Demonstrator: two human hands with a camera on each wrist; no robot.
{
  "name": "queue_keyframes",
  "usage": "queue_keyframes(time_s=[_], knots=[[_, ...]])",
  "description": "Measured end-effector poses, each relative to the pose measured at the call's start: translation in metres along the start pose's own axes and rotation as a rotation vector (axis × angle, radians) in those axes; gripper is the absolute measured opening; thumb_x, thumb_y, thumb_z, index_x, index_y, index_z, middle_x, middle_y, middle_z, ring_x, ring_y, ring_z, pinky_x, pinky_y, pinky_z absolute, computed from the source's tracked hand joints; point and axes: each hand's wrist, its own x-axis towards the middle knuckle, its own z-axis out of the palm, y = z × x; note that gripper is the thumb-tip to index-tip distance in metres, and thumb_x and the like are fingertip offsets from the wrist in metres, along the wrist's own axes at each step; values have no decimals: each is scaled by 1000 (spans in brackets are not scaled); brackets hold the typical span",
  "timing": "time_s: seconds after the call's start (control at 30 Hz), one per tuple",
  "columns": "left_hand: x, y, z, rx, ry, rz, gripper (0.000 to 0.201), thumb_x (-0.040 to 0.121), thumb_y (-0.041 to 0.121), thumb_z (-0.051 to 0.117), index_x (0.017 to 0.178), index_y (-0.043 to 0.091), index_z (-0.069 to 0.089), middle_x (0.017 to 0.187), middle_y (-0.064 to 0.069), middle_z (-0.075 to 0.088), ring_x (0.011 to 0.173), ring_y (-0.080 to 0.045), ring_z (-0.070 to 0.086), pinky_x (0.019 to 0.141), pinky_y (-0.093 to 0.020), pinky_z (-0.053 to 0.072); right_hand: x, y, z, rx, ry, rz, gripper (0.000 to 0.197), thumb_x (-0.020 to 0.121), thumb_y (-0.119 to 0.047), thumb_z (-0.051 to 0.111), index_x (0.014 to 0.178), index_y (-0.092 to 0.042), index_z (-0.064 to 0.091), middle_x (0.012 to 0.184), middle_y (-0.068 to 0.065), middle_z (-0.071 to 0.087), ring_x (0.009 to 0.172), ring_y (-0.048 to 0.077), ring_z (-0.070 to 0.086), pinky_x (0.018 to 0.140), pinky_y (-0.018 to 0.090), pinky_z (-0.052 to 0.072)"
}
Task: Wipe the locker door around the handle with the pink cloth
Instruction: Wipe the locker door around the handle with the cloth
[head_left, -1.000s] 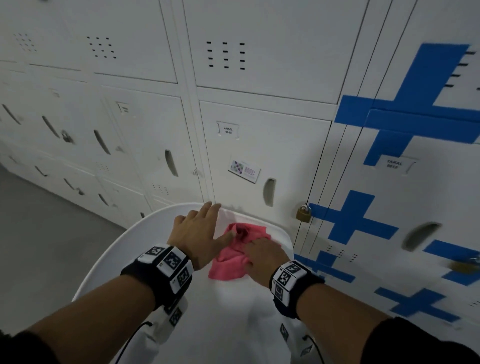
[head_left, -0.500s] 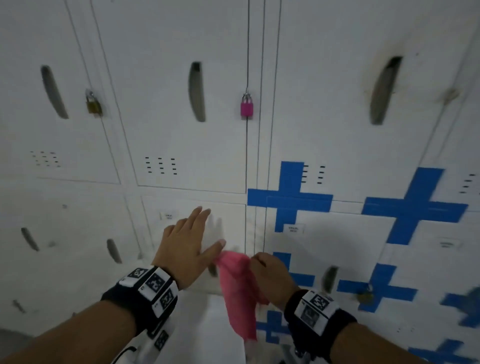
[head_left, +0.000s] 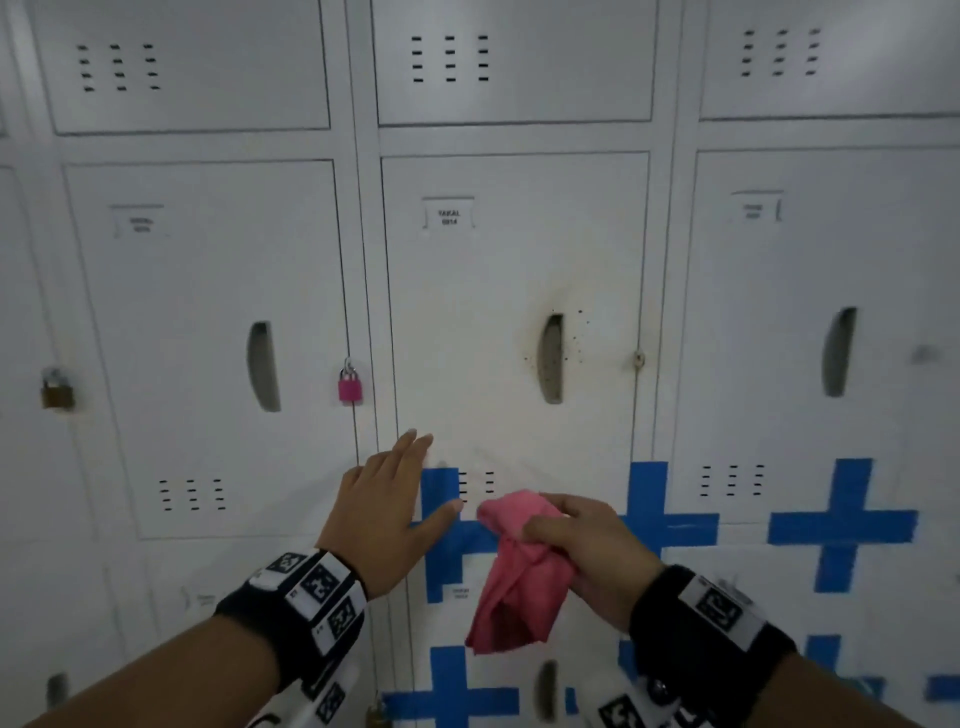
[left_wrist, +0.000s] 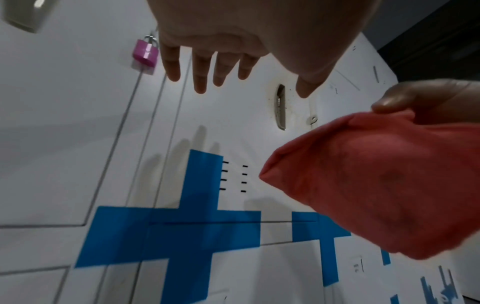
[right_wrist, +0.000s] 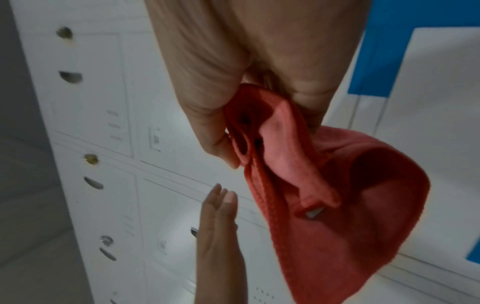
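The white locker door (head_left: 483, 291) faces me at centre; its recessed handle (head_left: 551, 359) (left_wrist: 280, 111) is ringed by brownish grime and dark specks. My right hand (head_left: 582, 545) (right_wrist: 259, 86) grips the pink cloth (head_left: 514, 577) (left_wrist: 369, 185) (right_wrist: 324, 195), which hangs bunched below the handle, in front of the door's vent slots. My left hand (head_left: 387, 512) (left_wrist: 233, 51) is held up flat with straight fingers, left of the cloth, close to the door's lower left part; whether it touches the door I cannot tell.
Blue tape crosses (head_left: 841, 525) mark the lower lockers. A pink padlock (head_left: 349, 385) hangs on the left neighbour door, a brass padlock (head_left: 56, 392) farther left. An empty hasp (head_left: 639, 357) sits right of the handle. More white lockers surround.
The view rose from a white chair and the lower lockers to the dirty-handled door. My right hand lifted the cloth off the chair and raised it; my left hand rose alongside, open.
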Motion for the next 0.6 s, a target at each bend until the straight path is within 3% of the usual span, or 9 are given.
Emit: queue_keyframes(time_s=[0.1, 0.2, 0.27, 0.37, 0.47, 0.53, 0.6], knots=[[20, 19, -2, -25, 39, 6, 89, 79, 76, 21, 151, 25, 12, 161, 4, 11, 145, -15, 18, 117, -38, 17, -11, -35, -19, -83, 0, -70, 31, 77, 12, 67, 107, 3, 69, 101, 27, 71, 81, 30, 69, 78, 40, 56], [37, 30, 0, -65, 72, 2, 89, 79, 75, 23, 151, 24, 13, 161, 2, 9, 147, -17, 13, 120, -42, 16, -17, -65, -30, -199, 127, -216, 17, 80, -4, 72, 97, -4, 73, 91, 20, 74, 75, 24, 69, 71, 35, 58], [47, 39, 3, -78, 89, 3, 90, 78, 75, 23, 151, 23, 13, 162, 1, 7, 148, -18, 8, 121, -42, 14, -19, -84, -35, -231, 245, -356, 9, 86, -16, 67, 90, -11, 72, 86, 14, 74, 75, 21, 70, 70, 35, 57], [60, 51, 6, -41, 132, 26, 90, 79, 72, 22, 152, 21, 9, 162, 2, -1, 149, -17, -2, 119, -34, 4, -6, -106, -46, -368, 428, -590, 12, 94, -27, 56, 93, -18, 65, 91, 6, 70, 82, 20, 68, 76, 36, 57], [70, 54, 8, 47, 150, 43, 88, 82, 69, 19, 152, 20, -3, 158, 3, -17, 147, -17, -16, 120, -37, -1, 14, -130, -57, -515, 579, -860, 19, 95, -31, 48, 92, -23, 65, 94, 5, 65, 83, 17, 65, 74, 33, 56], [77, 53, 9, 91, 150, 41, 88, 84, 68, 19, 151, 19, -9, 157, 2, -23, 146, -17, -21, 120, -41, -3, 22, -146, -58, -568, 598, -1015, 22, 96, -26, 45, 95, -27, 67, 97, -3, 67, 88, 13, 63, 79, 23, 51], [83, 51, 10, 111, 145, 26, 89, 83, 68, 19, 151, 18, -12, 157, 0, -23, 145, -18, -22, 120, -41, -4, 28, -160, -58, -615, 656, -1119, 18, 99, -23, 45, 98, -23, 63, 97, -9, 65, 92, 5, 60, 80, 10, 43]])
